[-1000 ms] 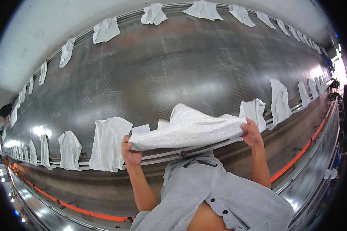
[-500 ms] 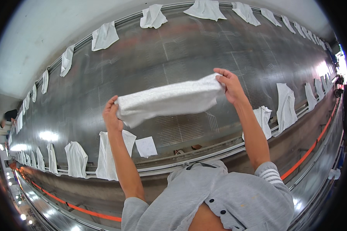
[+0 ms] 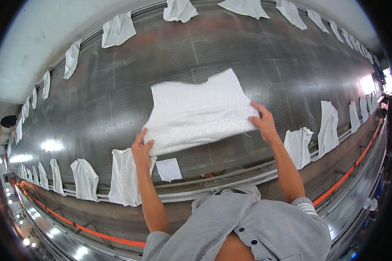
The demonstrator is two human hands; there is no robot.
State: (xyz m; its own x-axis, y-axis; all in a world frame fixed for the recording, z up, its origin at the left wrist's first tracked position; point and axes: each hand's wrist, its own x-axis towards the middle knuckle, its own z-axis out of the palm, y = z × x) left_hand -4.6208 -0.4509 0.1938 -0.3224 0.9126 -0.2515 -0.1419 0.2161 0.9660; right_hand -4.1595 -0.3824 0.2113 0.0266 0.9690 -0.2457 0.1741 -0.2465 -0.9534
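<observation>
Over the dark metal table, a pale grey-white cut fabric panel (image 3: 196,106) is spread out, with a shallow curved notch along its far edge. My left hand (image 3: 141,148) pinches its near left corner between thumb and fingers. On the opposite side, my right hand (image 3: 263,122) grips the near right corner the same way. The near edge runs between both hands and bulges slightly; I cannot tell how much of the cloth touches the table. Just below my left hand lie a white paper sheet (image 3: 169,169) and another fabric panel (image 3: 124,178), partly behind my forearm.
Similar panels line the long table's (image 3: 196,52) far edge, such as one cloth (image 3: 119,30), and its near edge, such as another cloth (image 3: 328,128). A metal rail (image 3: 196,192) borders the near side. An orange strip (image 3: 342,182) runs behind me. At far left another person (image 3: 8,122) leans in.
The panel has gone from a folded, hanging band to lying spread out, its far part flung away from me. Both hands have come down nearer to me, the left also slightly rightward.
</observation>
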